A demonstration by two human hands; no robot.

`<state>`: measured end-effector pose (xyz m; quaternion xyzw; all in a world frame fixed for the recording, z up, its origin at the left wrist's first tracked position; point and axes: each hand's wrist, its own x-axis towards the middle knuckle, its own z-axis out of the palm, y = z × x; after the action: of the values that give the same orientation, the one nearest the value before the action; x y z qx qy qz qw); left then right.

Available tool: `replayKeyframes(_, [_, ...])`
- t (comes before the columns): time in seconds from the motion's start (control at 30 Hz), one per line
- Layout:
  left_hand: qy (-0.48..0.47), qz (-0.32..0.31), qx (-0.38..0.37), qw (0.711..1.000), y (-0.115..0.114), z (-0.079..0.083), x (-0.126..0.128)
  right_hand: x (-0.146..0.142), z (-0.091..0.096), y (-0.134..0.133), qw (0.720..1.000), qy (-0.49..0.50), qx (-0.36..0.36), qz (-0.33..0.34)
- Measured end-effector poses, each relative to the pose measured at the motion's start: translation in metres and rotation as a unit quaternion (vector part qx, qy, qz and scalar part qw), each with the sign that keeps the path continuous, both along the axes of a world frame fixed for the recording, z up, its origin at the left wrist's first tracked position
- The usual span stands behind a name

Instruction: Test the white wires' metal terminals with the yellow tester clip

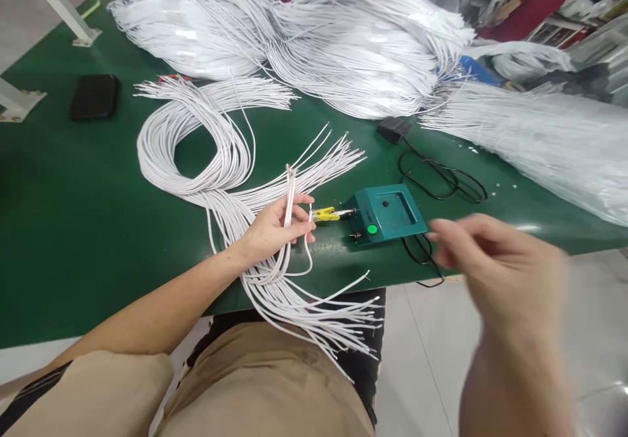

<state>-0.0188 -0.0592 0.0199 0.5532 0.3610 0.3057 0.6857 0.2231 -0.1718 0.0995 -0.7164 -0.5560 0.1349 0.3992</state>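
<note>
My left hand (277, 227) is closed around a few white cables (290, 195), whose ends point up past the fingers. One cable end stands at its fingertips, beside a yellow clip (326, 214). That clip is attached at the front of a teal box (391, 209) with a lit green button (372, 229). Under my left wrist a bundle of white cables (220, 208) runs across the table and over its near edge. My right hand (505, 267) is raised to the right of the box, blurred, thumb and fingers drawn together; anything between them cannot be made out.
Large heaps of white cables (343, 38) lie along the back of the green table (73, 227). A plastic-wrapped bundle (549, 142) is at the right. A black adapter (394, 129) with its cord lies behind the box. A black case (94, 97) sits at left. People are beyond.
</note>
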Motion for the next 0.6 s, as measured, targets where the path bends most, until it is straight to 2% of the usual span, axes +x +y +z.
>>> replayKeyframes(0.03, [0.004,0.001,0.001,1.0,0.0,-0.001,0.0,-0.009,-0.003,0.01,0.995,-0.094,0.016,-0.025])
replayKeyframes(0.07, [0.007,0.003,0.003,1.0,0.0,-0.001,0.0,-0.018,-0.008,0.022,0.986,-0.168,0.018,0.008])
replayKeyframes(0.1, [0.007,0.005,0.005,1.0,0.0,-0.002,0.0,-0.028,-0.013,0.034,0.979,-0.194,0.035,0.055])
replayKeyframes(0.13, [0.007,0.005,0.006,1.0,0.001,-0.002,0.001,-0.038,-0.018,0.045,0.975,-0.196,0.034,0.101])
replayKeyframes(0.2, [0.007,0.009,0.007,1.0,0.0,-0.003,0.001,-0.054,-0.027,0.063,0.975,-0.168,0.033,0.143])
replayKeyframes(0.4, [-0.002,0.023,-0.01,1.0,-0.001,-0.006,0.002,-0.075,-0.035,0.078,0.991,-0.032,-0.034,0.129])
replayKeyframes(0.6, [0.016,0.012,-0.005,1.0,-0.001,-0.002,0.003,-0.082,-0.043,0.076,0.989,-0.025,-0.027,0.145])
